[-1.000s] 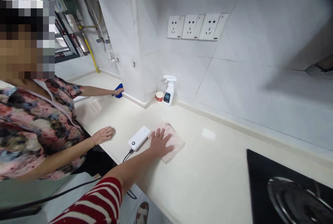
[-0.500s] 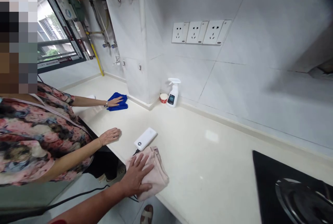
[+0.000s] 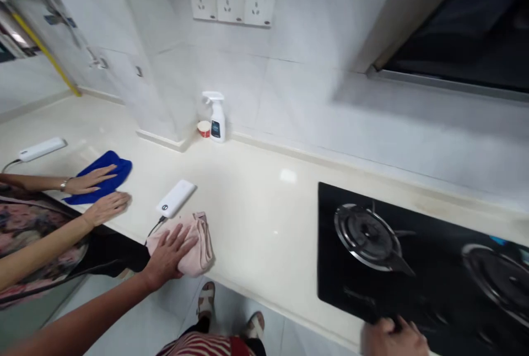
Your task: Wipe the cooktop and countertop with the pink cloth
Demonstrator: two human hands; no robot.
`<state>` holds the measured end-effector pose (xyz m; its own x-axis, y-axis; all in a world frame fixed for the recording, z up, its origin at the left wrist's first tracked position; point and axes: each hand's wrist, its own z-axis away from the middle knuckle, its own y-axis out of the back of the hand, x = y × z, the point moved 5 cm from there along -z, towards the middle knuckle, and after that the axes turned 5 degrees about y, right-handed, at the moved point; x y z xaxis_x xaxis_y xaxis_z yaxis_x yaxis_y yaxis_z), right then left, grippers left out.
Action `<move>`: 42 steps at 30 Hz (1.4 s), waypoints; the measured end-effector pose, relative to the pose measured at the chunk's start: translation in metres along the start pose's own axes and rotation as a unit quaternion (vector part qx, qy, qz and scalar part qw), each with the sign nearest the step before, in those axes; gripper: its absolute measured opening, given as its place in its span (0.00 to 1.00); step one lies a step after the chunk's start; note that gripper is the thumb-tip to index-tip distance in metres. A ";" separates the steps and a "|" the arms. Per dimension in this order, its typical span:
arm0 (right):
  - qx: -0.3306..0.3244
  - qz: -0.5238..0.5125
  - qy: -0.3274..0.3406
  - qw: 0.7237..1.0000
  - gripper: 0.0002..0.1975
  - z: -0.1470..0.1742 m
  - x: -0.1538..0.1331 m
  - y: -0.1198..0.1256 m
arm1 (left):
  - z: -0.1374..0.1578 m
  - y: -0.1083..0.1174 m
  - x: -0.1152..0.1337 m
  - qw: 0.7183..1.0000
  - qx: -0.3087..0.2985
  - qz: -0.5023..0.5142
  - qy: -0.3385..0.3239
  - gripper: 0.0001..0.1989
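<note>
My left hand [image 3: 169, 257] lies with fingers spread on a folded pale pink cloth [image 3: 202, 243] at the front edge of the counter. A white power bank [image 3: 177, 199] with a black cable rests just behind the cloth. At the bottom right, my right hand [image 3: 394, 336] is at the front edge of the black gas hob [image 3: 330, 246]. Its fingers are curled, and whatever may be inside them is hidden.
To the left, another person's hand [image 3: 93, 181] lies on a blue cloth [image 3: 119, 171]. Behind that stands a second white power bank [image 3: 43, 149]. A spray bottle [image 3: 217, 122] and a small red-and-white tub [image 3: 204, 129] stand by the wall. A range hood [image 3: 463, 31] overhangs the hob.
The view has swung right and down, bringing the hob and my right hand into sight. My left hand stays on the pink cloth. The other person's two hands are now closer together.
</note>
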<state>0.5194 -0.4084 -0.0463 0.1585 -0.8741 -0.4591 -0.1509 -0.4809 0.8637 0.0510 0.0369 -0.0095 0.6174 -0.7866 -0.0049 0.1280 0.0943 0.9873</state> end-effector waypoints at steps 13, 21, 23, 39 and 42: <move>0.091 -0.099 0.059 0.989 0.22 0.008 -0.022 0.010 | -0.047 -0.013 0.294 0.966 -0.038 0.058 -0.249 0.45; 0.035 -0.337 -0.101 0.935 0.25 0.034 0.007 0.029 | -0.056 -0.015 0.388 0.936 -0.007 0.104 -0.335 0.35; -0.020 -0.379 -0.159 0.911 0.26 0.062 0.014 0.030 | -0.057 -0.014 0.387 0.936 -0.021 0.107 -0.334 0.36; -0.173 -0.555 -0.326 0.746 0.36 0.128 0.019 0.021 | -0.059 0.001 0.476 0.856 -0.111 0.179 -0.471 0.47; -0.144 -0.489 -0.295 0.808 0.30 0.109 0.061 0.057 | -0.053 0.017 0.477 0.830 -0.129 0.229 -0.491 0.46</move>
<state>0.4142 -0.4967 -0.0482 -0.4417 -0.0060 -0.8971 0.0120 -0.9999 0.0008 0.3886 -0.3046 -0.0037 -0.2676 -0.7381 0.6193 0.2953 0.5489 0.7819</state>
